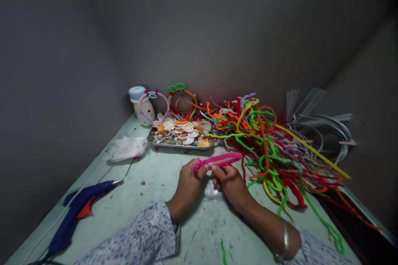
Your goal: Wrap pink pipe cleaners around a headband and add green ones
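A bright pink pipe cleaner piece [228,157], bent into a long narrow loop, is held above the middle of the table. My left hand [190,180] pinches its left end. My right hand [228,180] is closed on its lower strand, thumb close to the other thumb. The fingers partly hide the near side of the loop. Under the hands a small shiny clear patch [212,190] shows on the table; I cannot make out what it is.
A metal tray of shells [180,145] stands behind the hands, with headbands [154,95] and a jar [143,109] beyond. Many coloured pipe cleaners [267,145] heap at right, near bare hoops [342,132]. A blue glue gun [77,211] and plastic packet [129,149] lie left.
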Tool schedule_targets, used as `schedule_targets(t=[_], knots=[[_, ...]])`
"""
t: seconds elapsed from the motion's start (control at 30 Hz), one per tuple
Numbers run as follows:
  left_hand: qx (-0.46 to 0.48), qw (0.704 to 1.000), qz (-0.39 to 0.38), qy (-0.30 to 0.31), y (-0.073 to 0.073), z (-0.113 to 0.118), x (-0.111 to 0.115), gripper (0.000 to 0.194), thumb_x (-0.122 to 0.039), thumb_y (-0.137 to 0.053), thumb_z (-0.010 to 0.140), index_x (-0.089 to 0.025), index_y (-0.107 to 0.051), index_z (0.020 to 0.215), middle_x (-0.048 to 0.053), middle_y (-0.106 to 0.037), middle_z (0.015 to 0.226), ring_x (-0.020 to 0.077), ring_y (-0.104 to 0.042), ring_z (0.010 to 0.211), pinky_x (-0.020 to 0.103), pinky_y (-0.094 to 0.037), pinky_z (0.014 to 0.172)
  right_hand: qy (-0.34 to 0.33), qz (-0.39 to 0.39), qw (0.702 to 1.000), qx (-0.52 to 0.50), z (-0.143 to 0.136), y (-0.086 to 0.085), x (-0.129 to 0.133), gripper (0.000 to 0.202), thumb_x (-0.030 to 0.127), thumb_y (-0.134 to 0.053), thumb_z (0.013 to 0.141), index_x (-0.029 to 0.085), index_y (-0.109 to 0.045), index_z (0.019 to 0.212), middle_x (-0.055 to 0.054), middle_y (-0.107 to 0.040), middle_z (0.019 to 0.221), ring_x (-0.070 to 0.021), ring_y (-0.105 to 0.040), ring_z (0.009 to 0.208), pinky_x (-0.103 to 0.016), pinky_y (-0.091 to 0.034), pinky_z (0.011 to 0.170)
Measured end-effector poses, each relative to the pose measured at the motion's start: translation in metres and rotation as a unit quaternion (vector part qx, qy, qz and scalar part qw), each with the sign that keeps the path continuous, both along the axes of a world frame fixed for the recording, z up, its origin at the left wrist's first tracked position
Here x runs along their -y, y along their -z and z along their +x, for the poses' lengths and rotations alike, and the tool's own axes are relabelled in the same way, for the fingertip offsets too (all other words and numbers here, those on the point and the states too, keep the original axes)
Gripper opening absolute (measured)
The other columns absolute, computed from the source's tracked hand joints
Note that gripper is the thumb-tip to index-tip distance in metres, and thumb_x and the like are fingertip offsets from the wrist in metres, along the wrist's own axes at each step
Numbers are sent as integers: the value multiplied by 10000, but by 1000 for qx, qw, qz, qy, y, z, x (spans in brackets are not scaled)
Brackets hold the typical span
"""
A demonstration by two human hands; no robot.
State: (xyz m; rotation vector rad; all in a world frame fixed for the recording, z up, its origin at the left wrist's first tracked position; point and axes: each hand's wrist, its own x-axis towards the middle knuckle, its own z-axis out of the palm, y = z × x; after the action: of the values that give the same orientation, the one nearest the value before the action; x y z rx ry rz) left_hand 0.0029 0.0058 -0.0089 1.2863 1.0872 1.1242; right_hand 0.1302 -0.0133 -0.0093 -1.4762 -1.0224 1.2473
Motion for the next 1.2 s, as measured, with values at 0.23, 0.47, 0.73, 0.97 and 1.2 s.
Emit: schedule_targets(t=[0.23,0.47,0.73,0.97,1.2], knots=[[-21,1000,8,2,3,-1,-2,124,-268,-580,785,-161,-618,737,18,-602,690,135,-479,621,255,-353,593,-4,4,1000,9,-1,-1,2,315,450,-578,759,173,-556,609,23,-542,486,-111,-477,444,-239,-360,461],[-14,1000,-1,-6,4,-2,-1,143,-273,-591,770,-177,-567,667,-15,-530,604,123,-434,567,260,-325,559,-9,11,1000,16,-1,0,3,330,469,-577,764,176,-562,615,22,-546,491,-113,-476,449,-244,-362,466],[-25,1000,3,-8,3,-2,-3,128,-262,-590,760,-181,-562,665,-18,-532,603,122,-430,562,254,-319,548,-16,9,1000,10,0,0,2,326,451,-574,764,170,-569,602,26,-533,478,-102,-453,438,-233,-338,453],[-29,1000,-8,2,-3,3,-1,211,-338,-600,786,-162,-578,672,-15,-548,595,111,-447,551,231,-327,540,-10,11,999,-43,4,5,-3,318,465,-565,768,177,-529,639,42,-527,479,-97,-470,433,-222,-366,455],[-49,999,-13,-12,-3,3,-2,232,-336,-619,754,-166,-542,618,-26,-520,580,104,-423,532,229,-315,525,-3,24,999,-30,4,7,-4,314,470,-563,772,180,-541,657,42,-536,485,-101,-479,434,-226,-376,455]])
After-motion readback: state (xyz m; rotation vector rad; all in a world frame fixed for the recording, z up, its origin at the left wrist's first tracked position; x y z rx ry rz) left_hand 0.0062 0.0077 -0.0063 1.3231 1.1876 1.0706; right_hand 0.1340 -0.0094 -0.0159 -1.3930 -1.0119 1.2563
